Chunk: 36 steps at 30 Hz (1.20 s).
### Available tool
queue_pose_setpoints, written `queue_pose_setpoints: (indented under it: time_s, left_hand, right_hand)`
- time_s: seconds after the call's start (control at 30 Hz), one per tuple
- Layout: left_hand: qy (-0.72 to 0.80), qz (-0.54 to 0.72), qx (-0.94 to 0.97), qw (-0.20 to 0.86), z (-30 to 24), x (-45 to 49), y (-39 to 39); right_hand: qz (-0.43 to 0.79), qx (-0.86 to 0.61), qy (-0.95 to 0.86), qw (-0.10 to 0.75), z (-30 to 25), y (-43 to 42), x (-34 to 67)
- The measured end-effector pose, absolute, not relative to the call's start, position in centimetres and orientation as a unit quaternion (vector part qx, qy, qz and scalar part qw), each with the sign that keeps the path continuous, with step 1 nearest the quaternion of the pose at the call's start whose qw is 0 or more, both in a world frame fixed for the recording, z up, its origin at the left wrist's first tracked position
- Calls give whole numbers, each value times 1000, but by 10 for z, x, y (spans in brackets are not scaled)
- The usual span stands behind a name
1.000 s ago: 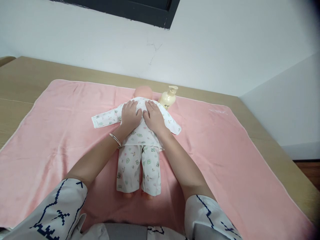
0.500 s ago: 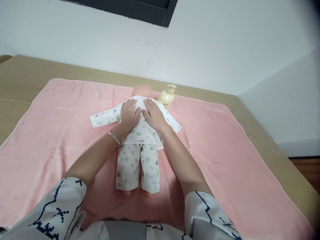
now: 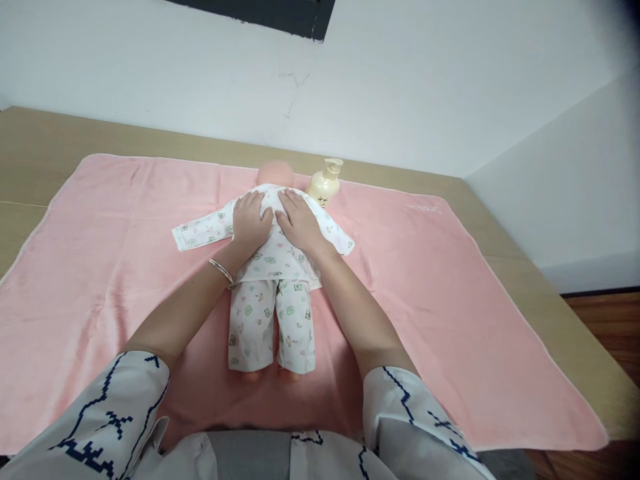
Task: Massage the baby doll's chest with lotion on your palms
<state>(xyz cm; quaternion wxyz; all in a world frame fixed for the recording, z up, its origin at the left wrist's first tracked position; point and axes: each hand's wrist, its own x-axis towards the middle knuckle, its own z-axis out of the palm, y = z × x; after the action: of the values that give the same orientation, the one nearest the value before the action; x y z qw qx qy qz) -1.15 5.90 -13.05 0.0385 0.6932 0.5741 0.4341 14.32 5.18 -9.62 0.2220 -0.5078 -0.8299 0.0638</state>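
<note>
A baby doll (image 3: 275, 173) in a white patterned top (image 3: 280, 259) and matching trousers (image 3: 251, 325) lies face down on a pink blanket (image 3: 425, 320), its bald head away from me. My left hand (image 3: 251, 220) rests flat on the left side of its upper back, fingers out. On the right side of the back, my right hand (image 3: 300, 220) lies flat too, with the thumbs close to each other. Neither hand grips anything. The doll's sleeves spread out to both sides, and its feet show below the trouser hems.
Just right of the doll's head stands a cream pump bottle (image 3: 324, 185). The blanket covers most of a wooden table (image 3: 165, 143), which meets a white wall (image 3: 380, 87). A dark frame (image 3: 280, 15) is on the wall above. Wooden floor (image 3: 607, 327) shows at the right.
The camera view has shifted a little, so everything sits slightly higher and further left. Both hands stay flat on the doll's back, with no clear movement over it.
</note>
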Motion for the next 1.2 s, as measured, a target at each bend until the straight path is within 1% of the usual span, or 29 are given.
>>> queue_pose_setpoints:
  time_s: [0.3, 0.47, 0.67, 0.77, 0.97, 1.07, 1.2]
  left_hand:
    - [572, 436, 694, 33, -133, -11, 61]
    - [559, 431, 707, 38, -128, -11, 59]
    - [543, 445, 712, 5, -122, -11, 53]
    - [551, 452, 702, -8, -121, -11, 49]
    - [581, 433, 689, 13, -123, -11, 51]
    - [554, 415, 721, 20, -124, -11, 55]
    - [527, 435, 730, 0, -124, -12, 54]
  right_hand:
    - [65, -509, -827, 228, -97, 52, 143]
    - [76, -505, -833, 214, -92, 52, 144]
    - [25, -531, -824, 195, -78, 30, 126]
    - [27, -543, -820, 181, -72, 20, 120]
    - [74, -538, -812, 211, -83, 39, 133]
    - [94, -513, -827, 209, -86, 48, 140]
    - [50, -524, -826, 204, -79, 36, 132]
